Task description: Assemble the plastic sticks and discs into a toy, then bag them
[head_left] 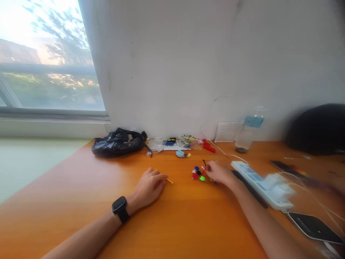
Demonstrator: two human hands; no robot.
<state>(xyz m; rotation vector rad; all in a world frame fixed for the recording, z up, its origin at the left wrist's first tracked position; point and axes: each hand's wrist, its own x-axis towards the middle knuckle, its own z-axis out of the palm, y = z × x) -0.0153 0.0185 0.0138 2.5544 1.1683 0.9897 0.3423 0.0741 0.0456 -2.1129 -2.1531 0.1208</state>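
My left hand (151,183), with a black watch (120,208) on its wrist, rests on the wooden table. Its fingers are closed on a small yellow stick-like plastic piece (170,181), whose end pokes out past the fingertips. To the right, my right hand (218,172) reaches palm down over a little group of small plastic parts. Its fingertips are pinched around a thin dark stick-like piece (204,163). Beside those fingertips lie a blue disc (197,168), a black disc (198,173), a bright green piece (202,178) and some red bits (194,176).
Along the wall are a black plastic bag (118,143), clear packets with coloured parts (172,142), a round tin (180,154) and a red tool-like object (208,146). At right stand a bottle (246,135), a white power strip (254,181) with cables and a phone-like device (314,226).
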